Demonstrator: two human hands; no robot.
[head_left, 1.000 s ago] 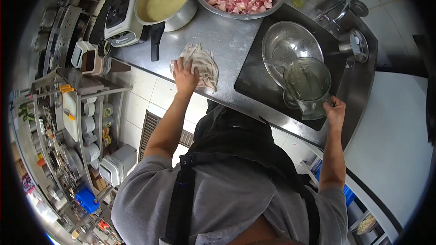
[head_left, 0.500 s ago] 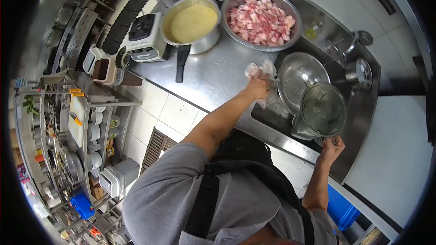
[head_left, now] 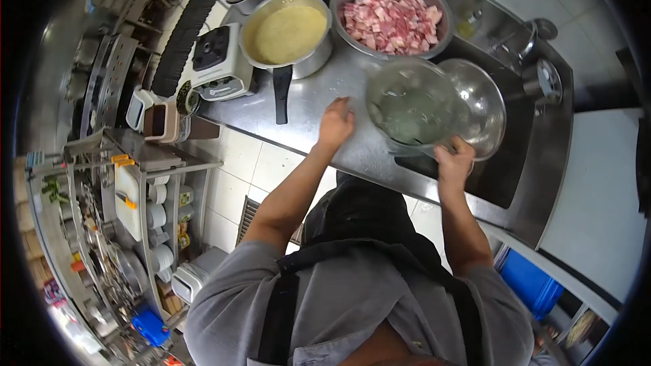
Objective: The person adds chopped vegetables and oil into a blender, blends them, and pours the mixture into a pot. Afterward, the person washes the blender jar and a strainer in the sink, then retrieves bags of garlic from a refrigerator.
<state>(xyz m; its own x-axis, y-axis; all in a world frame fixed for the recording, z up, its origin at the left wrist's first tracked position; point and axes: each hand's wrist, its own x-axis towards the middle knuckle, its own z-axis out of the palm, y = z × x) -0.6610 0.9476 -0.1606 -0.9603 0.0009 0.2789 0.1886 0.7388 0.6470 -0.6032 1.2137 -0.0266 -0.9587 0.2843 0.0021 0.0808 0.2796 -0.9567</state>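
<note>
My right hand [head_left: 455, 157] is closed on the handle side of a clear jug [head_left: 413, 103]. The see-through jug has a wide round rim and a greenish-grey tint; whether it holds liquid is hard to tell. It is over the counter and the sink's left edge, partly covering a steel colander [head_left: 485, 105] in the sink. To the left of the jug, my left hand [head_left: 336, 124] is above the steel counter [head_left: 312, 108], fingers loosely bent and apart. I make out nothing in it.
Behind the jug stands a steel bowl [head_left: 444, 37] of cubed raw meat [head_left: 393, 17]. Further left are a pot [head_left: 319, 61] with yellowish contents, its black handle [head_left: 282, 95] pointing toward me, and a blender base [head_left: 220, 61]. A faucet [head_left: 529, 37] stands at the sink's back.
My right hand has brought the jug leftward from over the sink. My left hand has moved left, away from the colander; the crumpled whitish material it held is out of sight. The colander sits further right.
</note>
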